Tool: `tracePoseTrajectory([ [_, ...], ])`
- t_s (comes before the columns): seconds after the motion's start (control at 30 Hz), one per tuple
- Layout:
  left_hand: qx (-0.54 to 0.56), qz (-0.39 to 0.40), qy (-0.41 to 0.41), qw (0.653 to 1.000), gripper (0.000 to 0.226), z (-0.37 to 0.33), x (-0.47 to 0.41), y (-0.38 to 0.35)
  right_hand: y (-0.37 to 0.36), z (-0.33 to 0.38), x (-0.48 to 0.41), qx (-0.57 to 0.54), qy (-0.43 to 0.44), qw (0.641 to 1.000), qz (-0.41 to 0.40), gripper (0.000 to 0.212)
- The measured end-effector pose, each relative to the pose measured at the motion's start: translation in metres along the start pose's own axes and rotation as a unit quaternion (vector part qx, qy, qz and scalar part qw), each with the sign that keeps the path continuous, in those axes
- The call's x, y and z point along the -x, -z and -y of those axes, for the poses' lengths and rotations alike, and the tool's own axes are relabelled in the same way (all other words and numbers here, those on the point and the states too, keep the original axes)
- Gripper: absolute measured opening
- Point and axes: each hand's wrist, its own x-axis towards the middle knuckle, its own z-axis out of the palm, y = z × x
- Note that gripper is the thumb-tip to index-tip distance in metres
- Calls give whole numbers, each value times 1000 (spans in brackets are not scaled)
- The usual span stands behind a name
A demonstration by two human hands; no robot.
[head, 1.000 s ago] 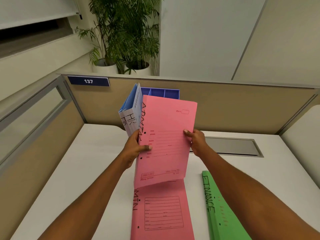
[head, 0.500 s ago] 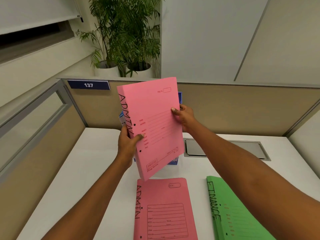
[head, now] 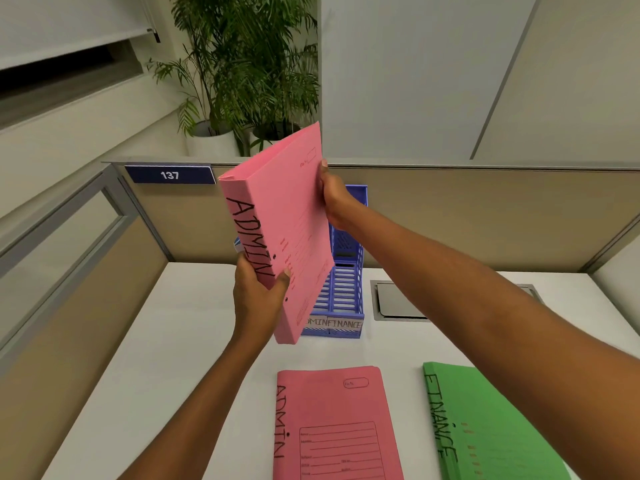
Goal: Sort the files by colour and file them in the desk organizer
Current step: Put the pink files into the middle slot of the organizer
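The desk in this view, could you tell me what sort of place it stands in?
Most likely an office cubicle: partition panels with number plate 137, and a desk organizer labelled FINANCE.

Left hand point(head: 258, 292), right hand point(head: 334, 199) clasped, raised

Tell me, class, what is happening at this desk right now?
A person holds a pink ADMIN file upright in both hands, left hand low on the spine, right hand at the far edge, in front of the blue organizer. Another pink file and a green FINANCE file lie flat on the desk.
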Motion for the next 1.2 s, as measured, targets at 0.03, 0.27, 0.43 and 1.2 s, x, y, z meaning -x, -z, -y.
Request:
tracePoseTrajectory([
  [0.03,-13,-5,-5,1000,57,0,-2,-3,-2,2,-4,6,4,1000,11,70],
  [0.27,-51,6,-6,999,70,2,-20,-26,-8,12,-30,47,26,998,9,77],
  [0.43,-60,24,39,997,72,6,-30,-42,-8,17,-50,85,47,995,-19,76],
  [1.2,-82,1,94,992,64,41,-29,-91,-6,-30,-62,87,61,994,-7,82],
])
